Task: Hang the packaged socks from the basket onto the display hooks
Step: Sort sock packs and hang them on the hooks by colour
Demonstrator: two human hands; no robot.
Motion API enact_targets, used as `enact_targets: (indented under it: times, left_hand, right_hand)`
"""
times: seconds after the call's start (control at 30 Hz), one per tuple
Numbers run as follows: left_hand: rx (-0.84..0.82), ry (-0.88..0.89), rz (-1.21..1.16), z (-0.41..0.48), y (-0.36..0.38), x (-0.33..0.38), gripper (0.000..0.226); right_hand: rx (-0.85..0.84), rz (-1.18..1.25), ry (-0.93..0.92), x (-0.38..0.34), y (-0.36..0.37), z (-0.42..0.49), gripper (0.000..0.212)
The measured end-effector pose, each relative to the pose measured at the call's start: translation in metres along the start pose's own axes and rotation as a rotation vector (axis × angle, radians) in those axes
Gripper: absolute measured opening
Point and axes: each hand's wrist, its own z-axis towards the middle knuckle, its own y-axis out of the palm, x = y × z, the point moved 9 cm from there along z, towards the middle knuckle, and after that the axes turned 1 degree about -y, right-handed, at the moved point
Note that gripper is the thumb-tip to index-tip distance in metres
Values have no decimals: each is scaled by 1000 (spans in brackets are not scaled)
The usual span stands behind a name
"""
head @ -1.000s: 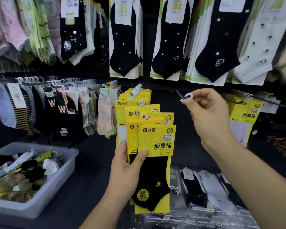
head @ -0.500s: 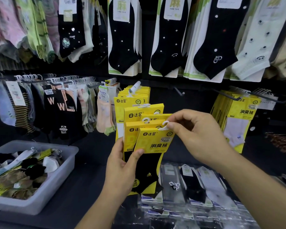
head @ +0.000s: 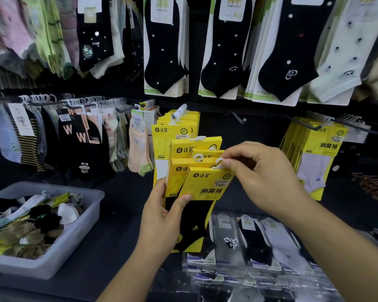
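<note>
Fanning the sock packs (head: 202, 188) in our left hand (head: 165, 216) exposes each hanger. Our right hand (head: 264, 177) pinches the front hanger (head: 219, 164), likely for the empty hook (head: 238, 117).

definitely a shop, sock section. dark wall full of display hooks (head: 238, 118) with carded socks (head: 164, 49) hanging in rows, price-stickered yellow packs (head: 321, 144) too, plus bagged pairs (head: 244, 243) laid flat on the surface (head: 109, 247) and a grey stock basket (head: 79, 232).

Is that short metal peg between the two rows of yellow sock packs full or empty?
Empty. The bare display hook sticks out with nothing on it, while the left hand holds the fanned yellow sock packs.
</note>
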Motion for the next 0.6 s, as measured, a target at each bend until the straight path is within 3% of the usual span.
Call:
enact_targets:
  times: [0.23, 0.6]
  left_hand:
    - [-9, -12, 69, 1, -4, -4, 36]
    - [-36, -40, 82, 0, -1, -9, 31]
  right_hand:
    - [-35, -64, 7, 1, 2, 1, 20]
    - [34, 195, 144, 13, 13, -4, 16]
